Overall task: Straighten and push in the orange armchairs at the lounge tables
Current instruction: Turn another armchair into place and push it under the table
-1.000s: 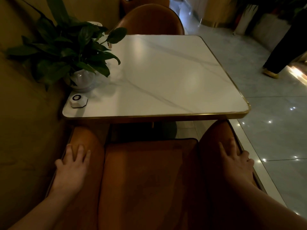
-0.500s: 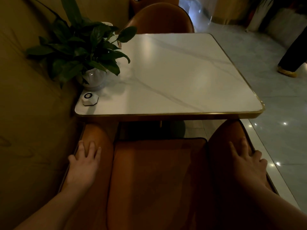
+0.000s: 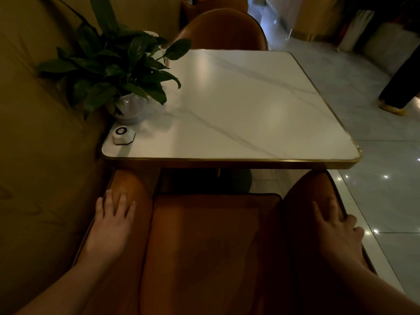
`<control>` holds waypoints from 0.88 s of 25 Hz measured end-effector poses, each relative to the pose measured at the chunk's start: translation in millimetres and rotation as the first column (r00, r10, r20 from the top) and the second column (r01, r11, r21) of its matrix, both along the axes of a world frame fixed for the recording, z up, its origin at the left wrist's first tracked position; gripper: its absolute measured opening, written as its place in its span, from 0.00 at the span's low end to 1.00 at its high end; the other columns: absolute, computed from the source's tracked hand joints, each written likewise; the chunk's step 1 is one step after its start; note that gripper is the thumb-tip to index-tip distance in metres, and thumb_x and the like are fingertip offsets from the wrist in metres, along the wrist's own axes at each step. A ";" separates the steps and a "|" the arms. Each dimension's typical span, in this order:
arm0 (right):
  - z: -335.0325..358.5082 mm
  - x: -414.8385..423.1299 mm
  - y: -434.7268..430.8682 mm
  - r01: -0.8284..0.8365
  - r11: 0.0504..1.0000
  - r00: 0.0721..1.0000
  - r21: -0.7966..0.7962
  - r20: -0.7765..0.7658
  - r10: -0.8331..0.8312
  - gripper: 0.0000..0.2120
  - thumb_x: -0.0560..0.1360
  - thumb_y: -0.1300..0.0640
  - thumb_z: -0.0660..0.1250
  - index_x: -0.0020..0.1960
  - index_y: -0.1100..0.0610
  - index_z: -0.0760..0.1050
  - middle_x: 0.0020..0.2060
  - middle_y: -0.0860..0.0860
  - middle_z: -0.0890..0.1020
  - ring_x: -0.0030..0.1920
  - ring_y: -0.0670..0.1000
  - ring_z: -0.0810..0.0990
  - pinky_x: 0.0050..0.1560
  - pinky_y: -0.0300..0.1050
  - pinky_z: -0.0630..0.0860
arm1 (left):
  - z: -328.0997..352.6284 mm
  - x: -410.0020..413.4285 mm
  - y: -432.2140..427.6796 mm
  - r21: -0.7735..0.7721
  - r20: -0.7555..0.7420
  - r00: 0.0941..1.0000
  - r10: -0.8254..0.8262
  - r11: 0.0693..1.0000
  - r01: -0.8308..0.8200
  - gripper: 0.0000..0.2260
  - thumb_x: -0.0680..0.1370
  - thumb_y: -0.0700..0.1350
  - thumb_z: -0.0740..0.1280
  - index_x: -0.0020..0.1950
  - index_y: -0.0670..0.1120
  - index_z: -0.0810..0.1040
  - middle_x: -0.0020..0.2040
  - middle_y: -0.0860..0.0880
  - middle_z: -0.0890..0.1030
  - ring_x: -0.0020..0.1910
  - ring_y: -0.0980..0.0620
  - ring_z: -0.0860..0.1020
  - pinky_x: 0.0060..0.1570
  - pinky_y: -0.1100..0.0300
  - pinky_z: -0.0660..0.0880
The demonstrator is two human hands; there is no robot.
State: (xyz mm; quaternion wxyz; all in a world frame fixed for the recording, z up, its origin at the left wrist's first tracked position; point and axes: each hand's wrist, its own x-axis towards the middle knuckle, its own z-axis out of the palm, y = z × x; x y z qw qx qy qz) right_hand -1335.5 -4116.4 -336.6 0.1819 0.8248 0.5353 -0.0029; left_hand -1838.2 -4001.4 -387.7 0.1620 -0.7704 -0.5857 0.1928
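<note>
We have both hands on the near orange armchair (image 3: 209, 246): our left hand (image 3: 109, 226) lies flat and open on its left armrest, fingers spread, and our right hand (image 3: 336, 233) lies open over the right armrest, its outer fingers curling over the outside edge. Just ahead of our hands, the armrest tips reach the near rim of the white marble desk (image 3: 238, 110). Ahead of our left hand, a white call button (image 3: 122, 135) and a potted plant (image 3: 118, 71) sit on the desk. Beyond the desk's far edge stands a second orange armchair (image 3: 222, 30).
</note>
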 end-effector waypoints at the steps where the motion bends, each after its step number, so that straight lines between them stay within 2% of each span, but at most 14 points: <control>1: -1.3 0.6 0.2 -0.004 1.000 1.000 0.001 0.006 0.004 0.63 0.62 0.41 0.79 0.78 0.43 0.35 0.76 0.58 0.32 0.69 0.64 0.58 0.66 0.58 0.69 | -0.6 0.4 -0.3 0.008 -0.001 1.000 -0.003 1.000 0.003 0.35 0.76 0.50 0.69 0.78 0.44 0.58 0.78 0.32 0.56 0.75 0.24 0.43 0.73 0.30 0.42; 7: -9.7 5.4 -0.4 0.013 1.000 1.000 0.028 0.016 -0.013 0.63 0.62 0.43 0.81 0.79 0.43 0.36 0.77 0.58 0.33 0.69 0.65 0.57 0.66 0.59 0.69 | 0.6 3.0 -1.8 0.010 0.009 1.000 -0.009 1.000 0.009 0.34 0.76 0.53 0.68 0.78 0.44 0.61 0.78 0.31 0.55 0.75 0.24 0.45 0.72 0.31 0.42; 11: -13.7 7.7 -0.1 0.003 1.000 1.000 0.031 0.023 -0.004 0.61 0.63 0.45 0.80 0.79 0.43 0.37 0.77 0.59 0.34 0.69 0.65 0.58 0.64 0.58 0.69 | 3.2 6.1 -3.4 0.003 0.009 1.000 0.001 1.000 -0.001 0.37 0.76 0.59 0.67 0.79 0.45 0.58 0.79 0.32 0.54 0.76 0.25 0.44 0.72 0.32 0.40; 15: -16.0 9.9 -0.7 -0.013 0.999 1.000 0.033 0.026 0.012 0.57 0.67 0.42 0.76 0.79 0.44 0.37 0.77 0.59 0.34 0.70 0.66 0.56 0.65 0.59 0.68 | 4.9 5.4 -3.2 -0.008 0.068 0.997 -0.021 1.000 0.022 0.37 0.71 0.56 0.73 0.76 0.43 0.67 0.77 0.31 0.59 0.76 0.26 0.48 0.73 0.33 0.41; 17: -18.1 12.6 -0.6 -0.016 0.999 1.000 0.042 0.001 0.016 0.52 0.71 0.40 0.71 0.79 0.44 0.36 0.77 0.58 0.32 0.74 0.69 0.49 0.70 0.62 0.63 | 3.2 2.9 -2.8 -0.014 0.113 0.992 -0.056 0.998 0.058 0.37 0.67 0.53 0.78 0.72 0.41 0.73 0.75 0.30 0.62 0.75 0.26 0.51 0.73 0.35 0.40; 19: -19.9 14.1 -2.0 -0.044 0.997 0.999 0.059 -0.006 0.045 0.47 0.75 0.39 0.65 0.79 0.46 0.35 0.77 0.57 0.30 0.76 0.69 0.37 0.75 0.66 0.51 | 1.8 0.7 -7.6 -0.014 0.139 0.987 -0.076 0.997 0.079 0.36 0.64 0.50 0.80 0.69 0.40 0.76 0.74 0.29 0.63 0.75 0.27 0.53 0.74 0.39 0.36; 20: -21.1 15.5 -2.9 -0.067 0.995 0.998 0.078 -0.003 0.067 0.46 0.76 0.38 0.63 0.79 0.47 0.34 0.77 0.56 0.30 0.76 0.67 0.33 0.76 0.66 0.47 | 2.0 0.0 -11.4 -0.018 0.150 0.985 -0.081 0.996 0.085 0.35 0.62 0.49 0.81 0.67 0.40 0.77 0.74 0.29 0.64 0.76 0.27 0.53 0.74 0.41 0.36; 22: -22.5 20.2 -4.2 -0.086 0.989 0.996 0.124 -0.022 0.089 0.45 0.77 0.39 0.63 0.79 0.48 0.36 0.78 0.55 0.33 0.76 0.65 0.33 0.77 0.64 0.45 | 1.4 -3.6 -19.1 -0.028 0.163 0.983 -0.084 0.996 0.090 0.36 0.60 0.48 0.82 0.65 0.40 0.79 0.74 0.30 0.64 0.76 0.29 0.52 0.74 0.41 0.37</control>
